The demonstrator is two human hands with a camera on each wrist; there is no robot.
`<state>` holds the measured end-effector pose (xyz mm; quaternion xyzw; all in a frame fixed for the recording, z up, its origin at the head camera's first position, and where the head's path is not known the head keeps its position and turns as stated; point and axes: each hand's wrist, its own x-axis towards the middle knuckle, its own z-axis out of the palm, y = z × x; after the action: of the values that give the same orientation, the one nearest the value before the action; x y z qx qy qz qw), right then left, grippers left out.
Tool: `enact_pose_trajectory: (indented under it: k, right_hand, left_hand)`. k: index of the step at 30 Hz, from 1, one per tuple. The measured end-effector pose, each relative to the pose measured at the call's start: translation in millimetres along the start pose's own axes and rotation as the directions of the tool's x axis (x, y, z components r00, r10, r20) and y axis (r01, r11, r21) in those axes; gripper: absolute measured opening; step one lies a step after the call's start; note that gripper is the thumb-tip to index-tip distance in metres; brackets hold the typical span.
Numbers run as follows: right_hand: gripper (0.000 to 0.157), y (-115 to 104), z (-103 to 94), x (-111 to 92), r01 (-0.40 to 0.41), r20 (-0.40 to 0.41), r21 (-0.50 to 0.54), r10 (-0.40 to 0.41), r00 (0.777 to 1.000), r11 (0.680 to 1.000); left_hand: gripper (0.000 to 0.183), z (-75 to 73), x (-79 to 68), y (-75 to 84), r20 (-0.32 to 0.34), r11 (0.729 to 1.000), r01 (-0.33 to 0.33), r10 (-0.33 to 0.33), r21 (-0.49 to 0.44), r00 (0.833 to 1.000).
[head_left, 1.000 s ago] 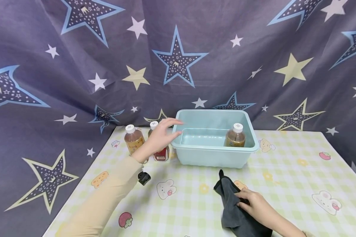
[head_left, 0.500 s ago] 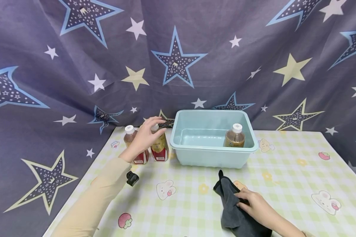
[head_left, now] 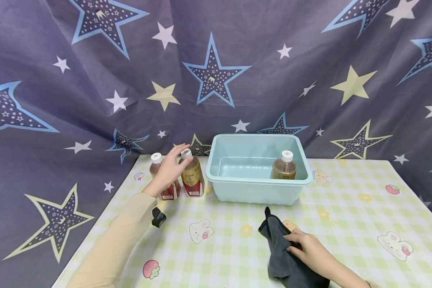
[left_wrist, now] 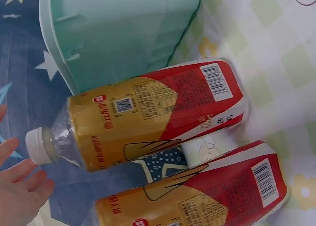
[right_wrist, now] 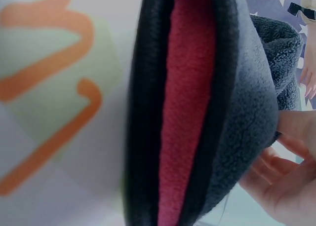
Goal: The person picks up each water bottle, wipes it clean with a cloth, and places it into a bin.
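My left hand is at the white cap of a drink bottle, thumb and fingers spread about it and fingertips right at the cap. In the left wrist view this bottle shows a gold and red label. A second such bottle stands to its left, partly hidden behind the hand. My right hand pinches a dark grey cloth on the table; in the right wrist view the cloth has black edging and a red inner side.
A light blue plastic bin stands right of the two bottles, with another bottle upright at its right end. The table has a checked cloth. Behind it hangs a star-patterned curtain.
My left hand has moved left from the bin's rim to the nearer bottle's cap, then slightly lower. The right hand and the cloth have stayed in place.
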<state>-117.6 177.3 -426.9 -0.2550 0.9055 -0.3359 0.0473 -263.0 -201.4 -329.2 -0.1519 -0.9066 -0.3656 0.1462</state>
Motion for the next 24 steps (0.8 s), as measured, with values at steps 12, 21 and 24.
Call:
enact_pose_trajectory:
  k: [12,21,24]
  right_hand:
    - [0.023,-1,-1.1,0,-0.02,0.007,0.007,0.02,1.0,1.0]
    - [0.024,-2,-1.3,0,-0.046,0.006,0.004,0.046,0.999,0.999]
    - [0.024,-1,-0.6,0,-0.039,0.004,0.001,0.039,0.999,0.999]
  left_hand:
    - [0.04,5.3,0.3,-11.8,-0.022,0.998,0.022,-0.023,-0.056,1.0]
    - [0.03,7.8,0.7,-14.8,-0.08,0.992,0.037,-0.047,-0.124,0.996]
    - [0.027,8.5,0.5,-14.7,-0.104,0.99,0.019,-0.034,-0.14,0.994]
